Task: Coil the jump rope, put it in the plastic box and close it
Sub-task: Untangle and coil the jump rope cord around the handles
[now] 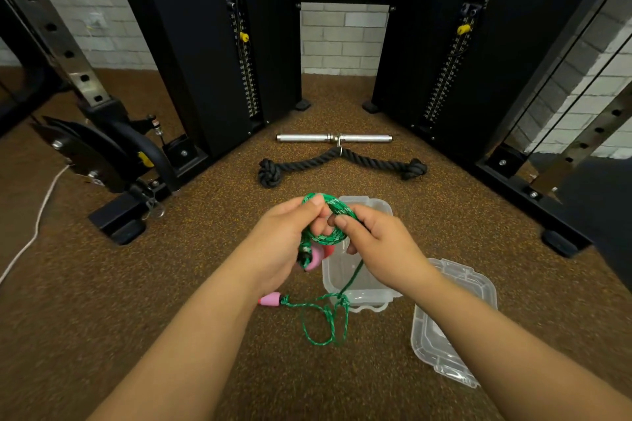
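A green jump rope (330,234) is partly wound into a coil held above the floor. My left hand (284,243) grips the coil's left side, with one pink handle (314,260) tucked under its fingers. My right hand (379,246) pinches the coil's right side, and a strand runs down from it. The loose end lies looped on the floor (325,321) and ends at the second pink handle (270,299). The clear plastic box (362,290) sits open on the floor under my hands. Its clear lid (451,325) lies to the right of it.
A chrome bar (333,138) and a black rope attachment (342,164) lie on the brown floor beyond the box. Black cable machine columns (219,44) stand left and right. A black base foot (119,219) is at the left, and a white cord (37,222) trails beside it.
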Demonstrator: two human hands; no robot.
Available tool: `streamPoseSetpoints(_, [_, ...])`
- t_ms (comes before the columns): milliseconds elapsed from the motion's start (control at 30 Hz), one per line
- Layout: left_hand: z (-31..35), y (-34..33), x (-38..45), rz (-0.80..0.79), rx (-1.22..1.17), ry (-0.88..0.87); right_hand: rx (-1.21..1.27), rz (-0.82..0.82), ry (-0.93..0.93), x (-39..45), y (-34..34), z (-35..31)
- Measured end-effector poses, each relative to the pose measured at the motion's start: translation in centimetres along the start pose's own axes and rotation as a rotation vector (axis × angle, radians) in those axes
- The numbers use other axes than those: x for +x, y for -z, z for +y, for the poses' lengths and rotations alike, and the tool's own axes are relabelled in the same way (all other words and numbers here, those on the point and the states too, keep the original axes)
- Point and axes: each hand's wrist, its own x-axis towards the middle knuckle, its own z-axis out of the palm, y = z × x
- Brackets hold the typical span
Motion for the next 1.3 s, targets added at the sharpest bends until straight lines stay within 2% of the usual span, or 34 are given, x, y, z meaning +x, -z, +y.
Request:
streamPoseSetpoints(67, [-0.1,-0.4,0.1,-0.01,-0.189,0.045,0.056,-0.002,-0.031,0.2,0.0,-0.1])
streamPoseSetpoints(133, [0.0,-0.6,0.3,-0.011,-0.261,0.046,0.132,-0.011,-0.055,0.3,0.1,-0.1])
streamPoseSetpoints(367, [0.2,-0.7,0.5,-0.016,-0.161,0.038,0.387,-0.11,-0.065,-0.2,-0.1,0.5])
streamPoseSetpoints(467, [0.8,-0.4,0.5,-0.029,-0.22,0.056,0.383,-0.098,-0.109,-0.2,-0.2,1.6])
streamPoseSetpoints(533, [1.2,-0.1,0.4,-0.038,-0.236,0.062,0.236,-0.099,-0.172,-0.2,-0.5,2.5])
streamPoseSetpoints(567, [1.3,-0.1,0.4,-0.031,-0.234,0.059,0.088,-0.124,-0.178,-0.3,-0.6,2.7])
streamPoseSetpoints(667, [1.4,0.0,0.2,0.0,-0.2,0.035,-0.389,-0.239,-0.058,-1.0,-0.6,2.3])
streamPoseSetpoints(733, [1.3,0.0,0.0,0.022,-0.141,0.021,-0.52,-0.256,0.069,-1.5,-0.9,1.5])
streamPoseSetpoints(800, [1.3,0.1,-0.3,0.042,-0.015,0.01,-0.532,-0.289,0.17,-1.9,-1.2,0.5])
streamPoseSetpoints(900, [1.3,0.0,-0.3,0.052,0.212,0.008,-0.395,-0.317,0.208,-2.1,-1.1,-0.9])
streamPoseSetpoints(1067, [0.2,0.9,-0.4,0.125,0.581,0.134,0.039,-0.216,0.043,-1.4,0.6,-2.1])
streamPoseSetpoints(1133, [0.2,1.2,-0.7,0.044,0.579,0.151,0.155,-0.165,0.003,-0.9,1.3,-2.1])
streamPoseSetpoints(1300, [0.2,1.2,-0.4,-0.222,0.668,0.094,0.214,-0.038,-0.04,0.2,2.0,-1.0])
